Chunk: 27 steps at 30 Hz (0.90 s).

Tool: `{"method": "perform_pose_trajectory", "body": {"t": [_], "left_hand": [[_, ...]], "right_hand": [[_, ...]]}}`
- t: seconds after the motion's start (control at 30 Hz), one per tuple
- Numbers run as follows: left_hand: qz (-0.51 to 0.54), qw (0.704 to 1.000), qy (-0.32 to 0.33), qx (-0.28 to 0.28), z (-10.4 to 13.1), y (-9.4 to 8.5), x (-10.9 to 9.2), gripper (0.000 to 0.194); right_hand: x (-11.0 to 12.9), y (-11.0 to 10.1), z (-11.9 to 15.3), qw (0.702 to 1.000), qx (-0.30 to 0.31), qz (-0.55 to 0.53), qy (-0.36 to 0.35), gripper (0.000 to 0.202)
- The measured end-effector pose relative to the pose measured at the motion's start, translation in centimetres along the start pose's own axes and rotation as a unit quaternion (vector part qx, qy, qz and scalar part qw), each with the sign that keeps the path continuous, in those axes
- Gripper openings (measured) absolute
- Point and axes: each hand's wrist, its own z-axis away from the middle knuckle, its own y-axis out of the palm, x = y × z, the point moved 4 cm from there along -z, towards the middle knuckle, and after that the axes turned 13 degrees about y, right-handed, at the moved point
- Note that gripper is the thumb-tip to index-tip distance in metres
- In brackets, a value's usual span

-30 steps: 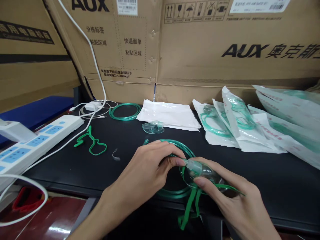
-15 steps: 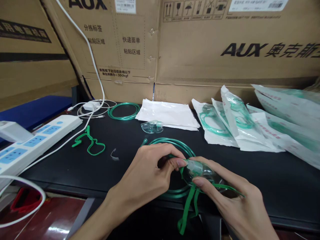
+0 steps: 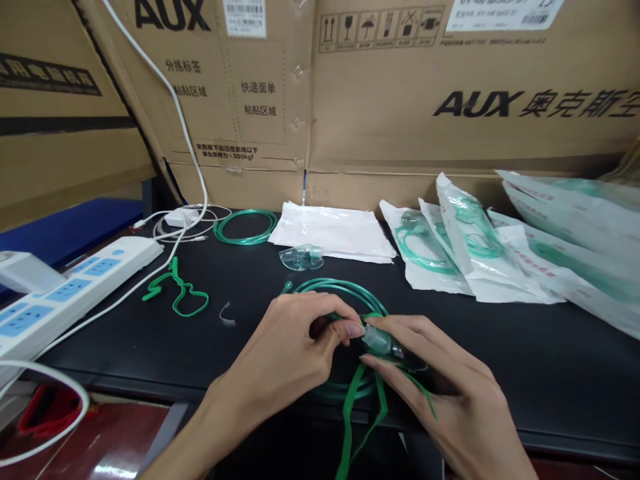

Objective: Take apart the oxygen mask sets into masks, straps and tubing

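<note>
My right hand (image 3: 443,377) grips a clear oxygen mask (image 3: 379,342) at its pale connector end, covering most of the shell. Pinched between thumb and forefinger of my left hand (image 3: 300,340) is the end of the green oxygen tubing, right at that connector; the fingers hide the joint. Coiled green tubing (image 3: 350,288) lies on the table behind and under both hands. From the mask a green elastic strap (image 3: 353,413) dangles over the table's front edge.
Another clear mask (image 3: 303,259), a tubing coil (image 3: 245,227), a green strap (image 3: 190,300) and a small clear piece (image 3: 227,315) lie leftward. White pouches (image 3: 330,230) lie behind; bagged masks (image 3: 480,247) stand right. A power strip (image 3: 75,290) and cable are left; cartons (image 3: 380,127) line the back.
Both hands have shifted slightly left with the mask, and the right hand now covers more of its shell. The hanging strap has swung left and hangs lower.
</note>
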Motion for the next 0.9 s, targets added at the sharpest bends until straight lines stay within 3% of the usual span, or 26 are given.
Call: {"method": "perform_pose_trajectory", "body": {"t": [0.1,0.23,0.33,0.4,0.5,0.6,0.8,0.9], "left_hand": [[-0.011,1.000,0.015,0.025,0.0,-0.5,-0.2,0.014],[-0.026,0.997,0.014,0.068,0.2,-1.2,-0.6,0.011],[-0.047,0.994,0.019,0.102,0.2,-1.7,-0.7,0.014],[-0.091,0.992,0.010,0.081,0.2,-2.7,-0.4,0.018],[-0.205,0.978,-0.045,0.008,0.5,-4.5,0.8,0.025],[-0.278,0.954,-0.114,-0.002,1.2,-5.4,2.5,0.030],[-0.306,0.926,-0.219,-0.003,1.8,-4.4,4.3,0.041],[-0.297,0.926,-0.234,0.007,1.3,-3.9,4.1,0.032]], "right_hand": [[-0.4,0.0,-0.2,1.000,-0.003,0.001,0.020,0.042],[-1.6,-0.5,-0.3,0.994,-0.097,0.014,0.052,0.052],[-2.7,-0.8,-0.1,0.986,-0.153,0.043,0.050,0.041],[-3.3,-0.7,-0.1,0.982,-0.168,0.075,0.048,0.028],[-3.8,-0.3,-0.3,0.976,-0.171,0.113,0.070,0.035],[-3.9,-0.1,-0.8,0.975,-0.147,0.129,0.103,0.054],[-5.2,-1.8,-0.4,0.972,-0.110,0.144,0.152,0.065],[-6.1,-3.3,0.7,0.966,-0.106,0.149,0.183,0.061]]}}
